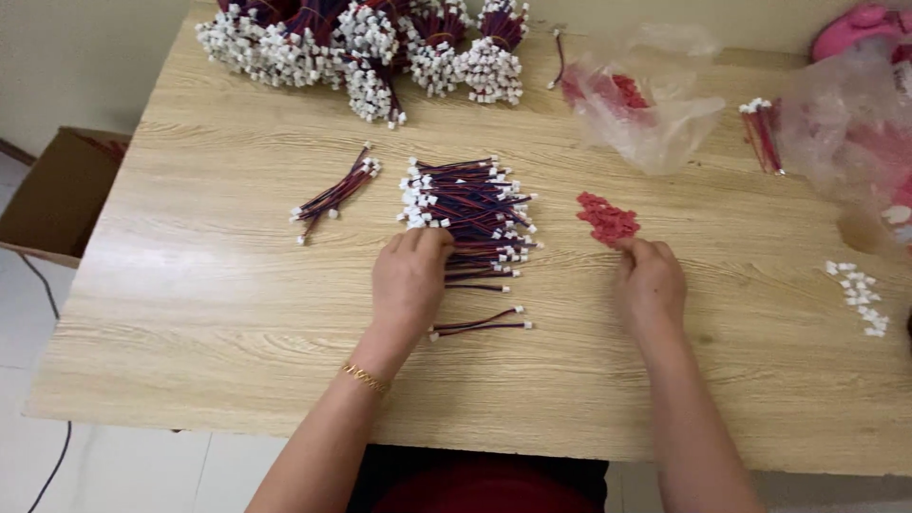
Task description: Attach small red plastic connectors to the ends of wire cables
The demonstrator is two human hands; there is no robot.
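A loose pile of short red-and-dark wires with white plug ends (475, 211) lies in the middle of the wooden table (209, 285). My left hand (408, 280) rests on the pile's near left edge, fingers curled over the wire ends. My right hand (651, 283) is at the near edge of a small heap of red connector pieces (608, 218), fingertips pinched together there; whether it holds a piece is hidden. A single wire pair (480, 324) lies just right of my left wrist.
A small wire bunch (334, 193) lies left of the pile. Tied wire bundles (366, 43) sit along the far edge. Clear plastic bags (646, 104) with red parts stand far right, white connectors (860, 296) at right. A cardboard box (57, 195) sits on the floor left.
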